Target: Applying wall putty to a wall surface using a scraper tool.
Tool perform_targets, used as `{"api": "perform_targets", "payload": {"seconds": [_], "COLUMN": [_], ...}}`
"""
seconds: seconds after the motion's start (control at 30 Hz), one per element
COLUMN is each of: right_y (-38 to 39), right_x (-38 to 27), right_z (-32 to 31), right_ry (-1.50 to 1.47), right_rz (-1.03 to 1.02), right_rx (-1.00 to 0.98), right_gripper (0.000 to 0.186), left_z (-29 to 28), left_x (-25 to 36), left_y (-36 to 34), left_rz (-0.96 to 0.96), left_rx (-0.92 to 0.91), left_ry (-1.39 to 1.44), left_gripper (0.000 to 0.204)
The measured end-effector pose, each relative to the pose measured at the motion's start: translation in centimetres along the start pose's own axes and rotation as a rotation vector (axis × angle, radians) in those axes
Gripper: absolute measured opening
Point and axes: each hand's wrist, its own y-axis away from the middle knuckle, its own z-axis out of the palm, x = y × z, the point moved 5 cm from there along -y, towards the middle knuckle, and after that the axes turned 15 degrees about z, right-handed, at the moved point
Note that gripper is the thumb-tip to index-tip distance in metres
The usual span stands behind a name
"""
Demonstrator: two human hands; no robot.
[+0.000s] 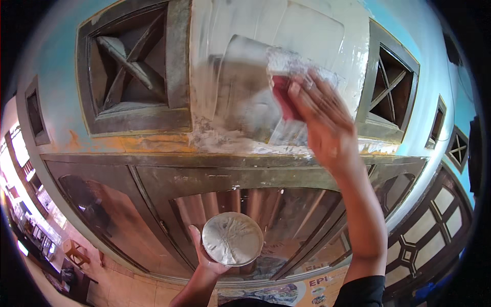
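My right hand (327,123) is raised against the wall, its fingers wrapped round a putty scraper with a red part (285,100) and a wide, putty-smeared edge. The scraper lies against a wall panel (232,97) coated with white and grey smears of putty; blur hides some of its outline. Lower down, my left hand (208,262) supports a round tub (261,241) from below and its left side. Thick off-white putty (230,238) with a creased surface fills the tub.
Wooden vent frames with crossed slats, one on the left (135,61) and one on the right (391,84), flank the panel. Below runs a wooden ledge (225,161) above glazed doors (110,210). A stool (75,251) stands on the tiled floor at lower left.
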Motion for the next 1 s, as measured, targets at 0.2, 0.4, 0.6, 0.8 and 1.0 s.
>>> {"api": "perform_targets", "payload": {"seconds": [0.2, 0.4, 0.6, 0.8, 1.0], "right_y": [2.5, 11.4, 7.2, 0.6, 8.7], "right_x": [2.1, -0.4, 1.4, 6.1, 4.6], "right_z": [3.3, 3.4, -1.6, -0.8, 2.4], "right_ry": [0.029, -0.074, -0.179, -0.029, -0.060], "right_rz": [0.102, 0.052, -0.008, 0.022, 0.072], "right_rx": [-0.176, -0.403, -0.174, -0.005, -0.361], "right_gripper": [0.061, 0.057, 0.053, 0.057, 0.066], "left_z": [0.3, 0.4, 0.5, 0.6, 0.8], "left_x": [-1.5, -2.6, -3.5, -4.8, -5.6], "left_y": [-0.6, -1.5, -1.8, -1.8, -1.9], "left_rz": [-0.083, -0.032, -0.003, -0.024, 0.003], "left_rx": [0.023, -0.076, -0.086, -0.009, -0.031], "left_ry": [0.379, 0.209, 0.197, 0.218, 0.124], "left_gripper": [0.107, 0.105, 0.103, 0.107, 0.108]}}
